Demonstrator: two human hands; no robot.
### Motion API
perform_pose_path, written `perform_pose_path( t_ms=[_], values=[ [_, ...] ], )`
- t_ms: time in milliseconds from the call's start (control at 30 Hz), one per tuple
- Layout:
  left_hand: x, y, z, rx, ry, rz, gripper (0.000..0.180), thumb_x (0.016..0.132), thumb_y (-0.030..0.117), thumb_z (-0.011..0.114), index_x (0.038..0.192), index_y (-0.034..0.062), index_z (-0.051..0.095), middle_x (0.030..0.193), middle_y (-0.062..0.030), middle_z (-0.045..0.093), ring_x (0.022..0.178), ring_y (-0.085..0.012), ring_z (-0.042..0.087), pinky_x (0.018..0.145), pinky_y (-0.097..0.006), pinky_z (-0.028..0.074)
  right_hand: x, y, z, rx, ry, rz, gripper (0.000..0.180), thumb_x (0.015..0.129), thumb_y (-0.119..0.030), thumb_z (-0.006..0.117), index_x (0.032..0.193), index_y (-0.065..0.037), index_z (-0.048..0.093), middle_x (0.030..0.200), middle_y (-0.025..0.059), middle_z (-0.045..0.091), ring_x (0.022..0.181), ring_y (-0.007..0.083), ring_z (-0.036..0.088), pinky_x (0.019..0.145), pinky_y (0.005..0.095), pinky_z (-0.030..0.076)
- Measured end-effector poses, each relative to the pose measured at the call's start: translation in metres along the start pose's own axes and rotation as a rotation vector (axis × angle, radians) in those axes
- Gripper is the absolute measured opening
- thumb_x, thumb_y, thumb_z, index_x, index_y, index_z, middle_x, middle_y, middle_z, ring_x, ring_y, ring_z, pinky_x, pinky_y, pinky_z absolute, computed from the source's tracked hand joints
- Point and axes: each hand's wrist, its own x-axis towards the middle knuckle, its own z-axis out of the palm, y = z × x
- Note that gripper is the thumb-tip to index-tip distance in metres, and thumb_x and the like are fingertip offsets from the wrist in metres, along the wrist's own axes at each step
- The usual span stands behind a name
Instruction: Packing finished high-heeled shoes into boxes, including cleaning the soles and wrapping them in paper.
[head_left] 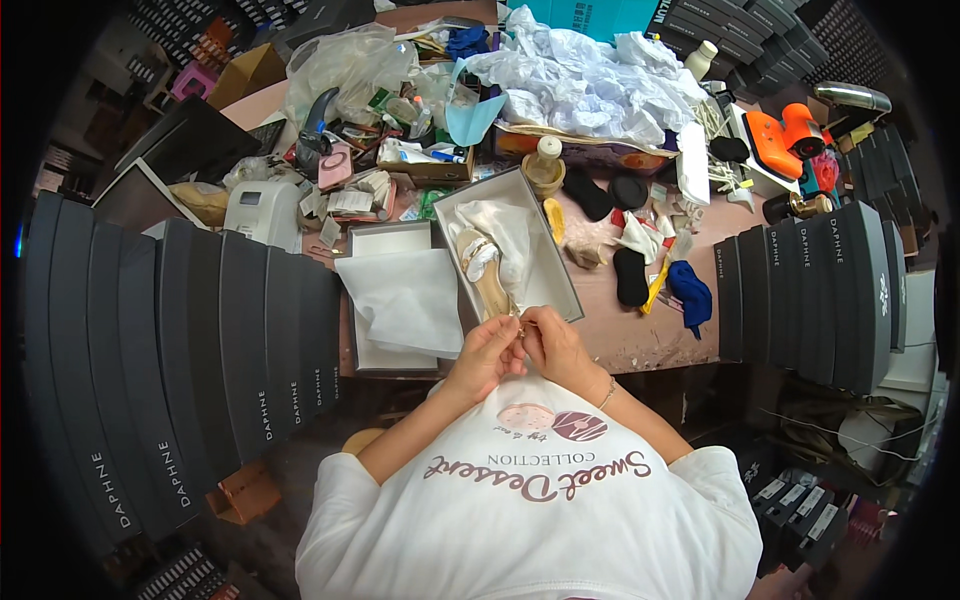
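A tan sandal (487, 290) with white padding under its straps points away from me, its near end at my fingers. It lies over the near part of an open grey shoe box (562, 262), with white tissue paper (512, 240) beside it. My left hand (487, 358) is closed in a pinch at the sandal's near end. Against it, my right hand (560, 348) is also pinched, fingertips meeting the left ones. Which small part of the sandal they grip is hidden by the fingers. Left of the box, a sheet of white paper (405, 300) covers much of a box lid (385, 358).
Dark shoe boxes stand in rows at left (190, 340) and right (815, 290). Behind lie crumpled white paper (590, 85), a capped jar (545, 170), black pads (630, 277), a blue cloth (690, 295) and an orange tape dispenser (775, 145). A white device (262, 212) sits left.
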Motion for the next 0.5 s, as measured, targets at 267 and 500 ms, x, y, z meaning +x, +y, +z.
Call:
perform_pose_path(
  t_ms=[267, 500],
  values=[
    [-0.001, 0.002, 0.001, 0.507, -0.034, 0.189, 0.022, 0.095, 0.019, 0.057, 0.106, -0.0001, 0.054, 0.076, -0.0061, 0.061, 0.062, -0.0108, 0.058, 0.055, -0.022, 0.049, 0.001, -0.008, -0.008, 0.637, -0.047, 0.456, 0.007, 0.092, -0.007, 0.050, 0.097, -0.001, 0.052, 0.082, 0.0042, 0.055, 0.068, 0.0113, 0.056, 0.058, 0.0250, 0.046],
    [-0.002, -0.006, 0.000, 0.513, -0.030, 0.300, 0.015, 0.094, 0.012, 0.057, 0.101, -0.0017, 0.053, 0.083, -0.0097, 0.063, 0.070, -0.0127, 0.062, 0.058, -0.022, 0.050, -0.006, -0.007, -0.002, 1.041, -0.026, 0.673, 0.011, 0.098, -0.012, 0.046, 0.096, -0.003, 0.051, 0.081, 0.0009, 0.055, 0.067, 0.0062, 0.051, 0.058, 0.0209, 0.044]
  ],
)
